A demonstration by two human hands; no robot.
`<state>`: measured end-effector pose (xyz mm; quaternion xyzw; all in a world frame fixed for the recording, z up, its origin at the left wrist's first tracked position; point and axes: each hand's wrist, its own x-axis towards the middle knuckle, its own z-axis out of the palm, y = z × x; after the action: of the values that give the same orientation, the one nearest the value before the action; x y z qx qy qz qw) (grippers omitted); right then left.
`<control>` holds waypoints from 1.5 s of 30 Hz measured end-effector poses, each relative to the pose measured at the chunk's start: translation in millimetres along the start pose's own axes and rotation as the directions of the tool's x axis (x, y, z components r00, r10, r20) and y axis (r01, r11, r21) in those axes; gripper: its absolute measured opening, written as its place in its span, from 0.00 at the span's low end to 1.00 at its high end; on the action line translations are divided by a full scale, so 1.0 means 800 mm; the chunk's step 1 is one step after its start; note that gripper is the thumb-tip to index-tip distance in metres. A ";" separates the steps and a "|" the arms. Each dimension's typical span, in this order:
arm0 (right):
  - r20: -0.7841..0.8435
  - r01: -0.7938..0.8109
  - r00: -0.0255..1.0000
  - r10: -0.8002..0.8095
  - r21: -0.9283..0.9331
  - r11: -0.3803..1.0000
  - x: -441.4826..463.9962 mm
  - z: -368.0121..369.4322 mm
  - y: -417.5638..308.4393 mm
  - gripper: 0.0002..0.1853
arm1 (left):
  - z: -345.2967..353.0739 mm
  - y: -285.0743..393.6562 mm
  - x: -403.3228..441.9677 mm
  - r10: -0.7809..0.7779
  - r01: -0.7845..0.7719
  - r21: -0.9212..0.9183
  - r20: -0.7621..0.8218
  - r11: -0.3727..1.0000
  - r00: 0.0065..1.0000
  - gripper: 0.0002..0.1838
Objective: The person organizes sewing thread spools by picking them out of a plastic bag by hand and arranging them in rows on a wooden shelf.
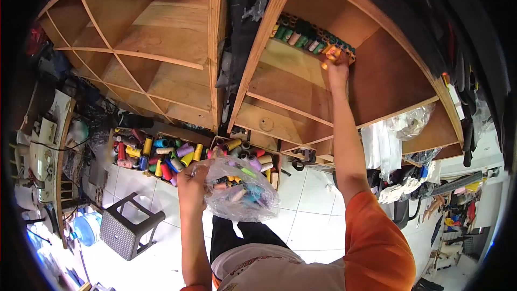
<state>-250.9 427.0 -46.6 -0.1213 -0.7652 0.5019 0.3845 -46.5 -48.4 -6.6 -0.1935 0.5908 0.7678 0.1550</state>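
My left hand (192,184) is closed on the gathered edge of a clear plastic bag (253,205), which hangs in front of my body. Through the plastic, thread spools in teal, yellow and brown show. Up in the right-hand wooden shelf, my right hand (339,63) has its fingers closed around yellow-orange thread spools (332,53); their exact number is hard to make out. Right beside it, rows of thread spools (301,40), mostly green with some pale and yellow ones, lie at the back of the compartment.
Two boxes of mixed thread spools, a left box (153,153) and a right box (274,178), sit on the tiled floor below the shelves. A dark plastic stool (129,225) stands at lower left near a blue water bottle (87,229). Wooden dividers (291,109) edge the compartments.
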 end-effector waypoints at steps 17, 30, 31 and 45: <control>-0.137 -0.067 0.989 0.051 -0.117 0.991 -0.004 0.011 -0.027 0.23 | -0.002 -0.005 -0.003 -0.013 0.012 -0.017 -0.068 1.000 0.998 0.09; -0.193 -0.077 0.981 -0.032 -0.531 0.844 0.004 0.031 -0.011 0.16 | -0.020 -0.011 0.004 0.004 0.000 0.076 -0.052 0.997 0.999 0.10; -0.188 -0.068 0.981 -0.042 -0.542 0.837 0.005 0.030 -0.007 0.15 | -0.020 -0.011 0.004 0.001 0.003 0.086 -0.050 0.996 0.999 0.10; 0.929 -0.734 0.368 0.023 0.275 0.621 -0.213 -0.053 -0.200 0.19 | 0.009 0.022 -0.015 0.016 -0.015 0.261 -0.001 0.965 1.000 0.16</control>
<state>-73.5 283.5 20.5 0.1035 -0.5566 0.8043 -0.1806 -45.2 -46.3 15.3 -0.1681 0.6884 0.6843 0.1722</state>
